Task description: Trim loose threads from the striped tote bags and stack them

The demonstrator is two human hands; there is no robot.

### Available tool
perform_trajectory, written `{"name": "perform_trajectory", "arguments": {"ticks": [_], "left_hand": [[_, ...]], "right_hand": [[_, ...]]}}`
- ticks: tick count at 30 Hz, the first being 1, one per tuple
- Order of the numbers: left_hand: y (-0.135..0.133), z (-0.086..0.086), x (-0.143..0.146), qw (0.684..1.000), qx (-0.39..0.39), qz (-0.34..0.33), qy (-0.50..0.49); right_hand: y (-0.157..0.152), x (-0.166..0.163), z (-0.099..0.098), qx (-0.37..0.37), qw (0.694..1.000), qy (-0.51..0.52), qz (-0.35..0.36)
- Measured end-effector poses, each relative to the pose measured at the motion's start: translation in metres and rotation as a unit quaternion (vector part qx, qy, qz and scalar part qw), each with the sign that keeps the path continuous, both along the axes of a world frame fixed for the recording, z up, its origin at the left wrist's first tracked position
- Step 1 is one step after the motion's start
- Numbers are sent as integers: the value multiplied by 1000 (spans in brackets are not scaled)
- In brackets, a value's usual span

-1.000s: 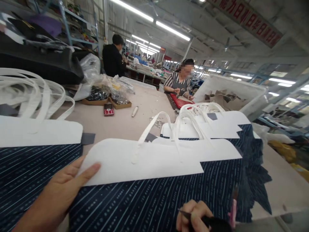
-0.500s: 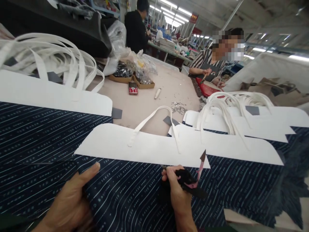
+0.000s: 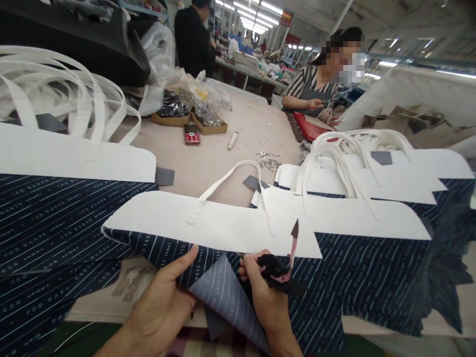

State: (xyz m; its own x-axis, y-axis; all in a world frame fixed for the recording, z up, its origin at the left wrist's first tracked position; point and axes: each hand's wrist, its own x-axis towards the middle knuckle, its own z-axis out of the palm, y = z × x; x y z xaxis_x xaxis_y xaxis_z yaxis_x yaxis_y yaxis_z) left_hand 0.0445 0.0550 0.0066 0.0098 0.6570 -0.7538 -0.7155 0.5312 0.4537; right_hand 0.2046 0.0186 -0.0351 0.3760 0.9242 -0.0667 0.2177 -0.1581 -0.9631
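A white, round-cornered strip [image 3: 223,228] with a white strap loop tops a dark navy cloth with pale lettered lines [image 3: 163,250]; the cloth lies along the strip's near side, one corner folded to show a paler underside. The left hand [image 3: 163,292], nearer than the strip, grasps the cloth between thumb and fingers. The right hand [image 3: 266,287], below the strip's right part, has its fingers closed around a black, pink-banded, pointed tool [image 3: 277,267]; whether it also pinches cloth, I cannot tell. A wrist turn could bring the point against the strip and nick it; loose fingers could crease the fold. A white-and-navy pile [image 3: 368,218] crowds the strip's right end; beyond the strip, the beige tabletop [image 3: 211,153] offers more room.
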Motion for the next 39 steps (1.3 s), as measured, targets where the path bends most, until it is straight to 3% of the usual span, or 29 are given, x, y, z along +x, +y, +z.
{"name": "perform_trajectory", "arguments": {"ticks": [12, 18, 30, 36, 39], "left_hand": [[-11, -14, -7, 999, -32, -21, 13], [-12, -20, -9, 998, -33, -39, -35], [-12, -23, -10, 999, -36, -16, 8], [-14, -19, -8, 997, -67, -23, -40], [-14, -19, -9, 994, -83, -20, -67]], "right_hand": [[3, -7, 3, 19, 1000, 12, -12], [2, -10, 5, 14, 999, 41, -29], [-1, -9, 3, -6, 1000, 15, 27], [2, -10, 0, 7, 995, -76, 69], [3, -10, -2, 9, 997, -46, 61]]}}
